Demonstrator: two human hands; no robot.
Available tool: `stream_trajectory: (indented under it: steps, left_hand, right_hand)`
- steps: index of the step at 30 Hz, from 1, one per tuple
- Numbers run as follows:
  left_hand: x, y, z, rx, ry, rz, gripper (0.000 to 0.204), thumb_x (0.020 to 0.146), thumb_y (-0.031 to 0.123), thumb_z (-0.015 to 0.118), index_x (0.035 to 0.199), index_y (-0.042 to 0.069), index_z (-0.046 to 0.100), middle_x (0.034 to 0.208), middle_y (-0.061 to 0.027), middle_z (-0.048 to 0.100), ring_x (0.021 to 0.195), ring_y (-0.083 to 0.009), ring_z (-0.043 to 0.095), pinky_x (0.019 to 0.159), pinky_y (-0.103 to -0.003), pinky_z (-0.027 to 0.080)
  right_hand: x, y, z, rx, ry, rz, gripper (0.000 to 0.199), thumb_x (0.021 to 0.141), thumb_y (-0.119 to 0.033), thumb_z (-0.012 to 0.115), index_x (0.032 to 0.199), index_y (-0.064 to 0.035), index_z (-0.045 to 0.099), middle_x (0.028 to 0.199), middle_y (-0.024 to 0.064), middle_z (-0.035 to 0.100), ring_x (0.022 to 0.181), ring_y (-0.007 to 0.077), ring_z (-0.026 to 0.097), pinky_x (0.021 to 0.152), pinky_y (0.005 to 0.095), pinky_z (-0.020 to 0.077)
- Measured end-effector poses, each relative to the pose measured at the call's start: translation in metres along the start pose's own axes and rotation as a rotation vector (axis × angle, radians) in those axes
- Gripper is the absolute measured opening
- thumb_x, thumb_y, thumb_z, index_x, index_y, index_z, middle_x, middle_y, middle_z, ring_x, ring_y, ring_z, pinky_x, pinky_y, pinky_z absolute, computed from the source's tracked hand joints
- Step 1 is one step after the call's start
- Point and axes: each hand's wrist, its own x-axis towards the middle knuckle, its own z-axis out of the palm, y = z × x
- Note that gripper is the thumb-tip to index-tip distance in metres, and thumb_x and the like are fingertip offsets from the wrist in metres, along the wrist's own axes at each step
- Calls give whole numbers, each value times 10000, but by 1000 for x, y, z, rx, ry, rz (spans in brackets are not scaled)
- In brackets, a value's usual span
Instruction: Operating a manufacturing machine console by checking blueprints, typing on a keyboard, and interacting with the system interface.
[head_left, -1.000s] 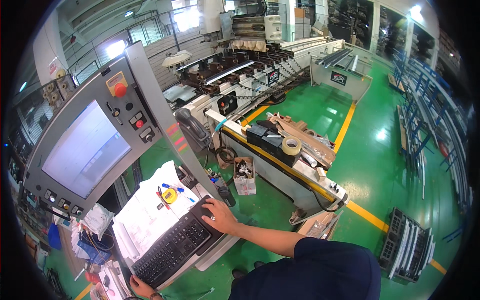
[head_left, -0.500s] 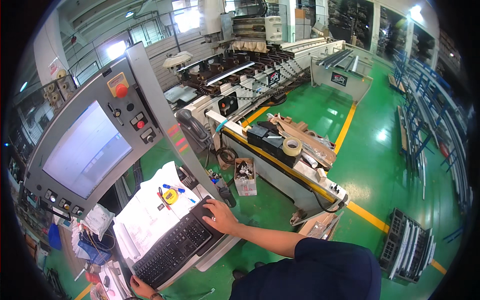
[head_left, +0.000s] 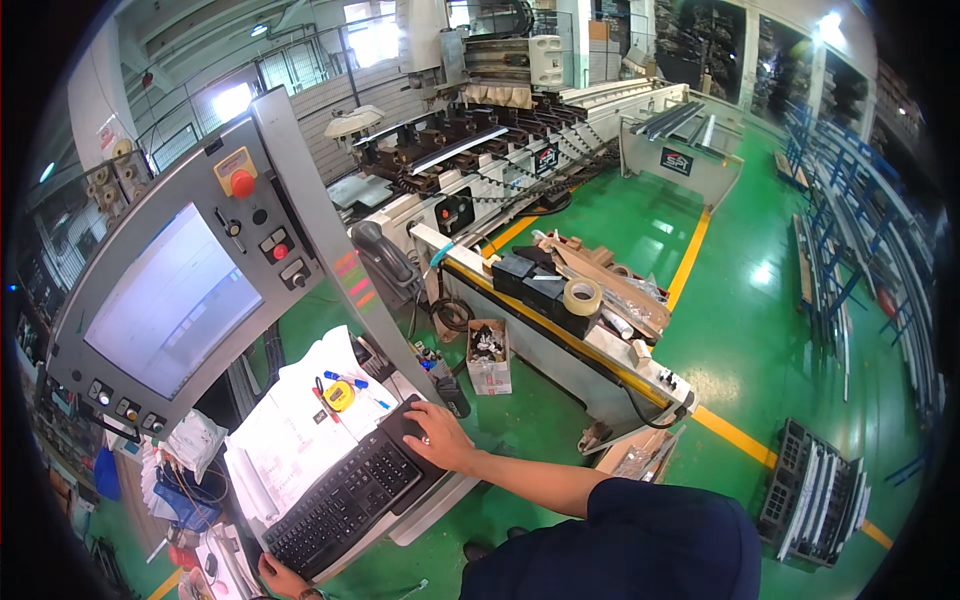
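My right hand [head_left: 440, 440] lies palm down on a black mat [head_left: 398, 424] at the keyboard's right end. Its fingers curl over what seems to be a computer mouse, almost wholly hidden beneath them. At the near left corner of the black keyboard [head_left: 340, 500] rests my left hand [head_left: 284, 577], its fingers extended along the edge and partly cut off from sight. White paper sheets [head_left: 290, 440] with drawings spread behind the keyboard. On them lie a yellow tape measure [head_left: 340, 395] and several pens. Above stands a grey control panel with a lit screen [head_left: 172, 300].
A red emergency button [head_left: 241, 183] sits on the panel. Right of the desk, a machine beam [head_left: 560, 350] carries a tape roll [head_left: 582, 296] and black blocks. A carton [head_left: 489, 372] stands on the green floor. Metal profiles fill a dark crate [head_left: 815, 495] at right.
Both hands keep their places at the keyboard and mat. The view has shifted very slightly; nothing else visibly differs.
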Motion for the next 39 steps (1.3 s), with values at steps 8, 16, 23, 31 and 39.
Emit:
stream_trajectory:
  steps: [8, 16, 23, 31, 39]
  left_hand:
    - [-24, 69, -21, 23, -68, -25, 506, 1075, 412, 604, 1317, -12, 736, 1324, -262, 728, 1197, -425, 692, 1092, -449, 514]
    - [-25, 71, -26, 52, -100, -67, 539, 1065, 451, 615, 1363, 15, 720, 1346, -270, 715, 1219, -424, 688, 1108, -454, 510]
    - [-1, 4, 4, -68, -12, 22, 415, 1077, 342, 659, 1237, -33, 736, 1167, -161, 765, 1060, -279, 706, 1004, -394, 541]
    - [4, -8, 5, -82, -1, 22, 415, 1079, 342, 659, 1240, -32, 734, 1168, -158, 767, 1059, -272, 708, 997, -387, 546]
    - [3, -11, 4, -53, -6, 15, 424, 1082, 350, 653, 1246, -33, 734, 1189, -172, 764, 1077, -289, 712, 1005, -401, 546]
  right_hand:
    - [-2, 3, -4, -7, -30, 29, 490, 985, -306, 739, 1398, -67, 627, 1521, 180, 533, 1414, 395, 497, 1201, 491, 384]
    - [-1, 3, -2, -11, -30, 31, 490, 979, -303, 748, 1393, -68, 630, 1515, 176, 537, 1406, 393, 503, 1198, 492, 387]
    - [-1, 4, 0, -9, -2, 6, 482, 969, -299, 759, 1373, -69, 633, 1473, 179, 548, 1381, 394, 518, 1178, 496, 401]
    - [-1, 0, 0, -7, 4, -11, 475, 968, -295, 760, 1366, -69, 633, 1462, 177, 554, 1377, 395, 520, 1174, 498, 407]
    - [-1, 2, 1, -18, 9, -9, 475, 965, -298, 765, 1362, -73, 635, 1461, 177, 552, 1379, 393, 518, 1176, 497, 406]
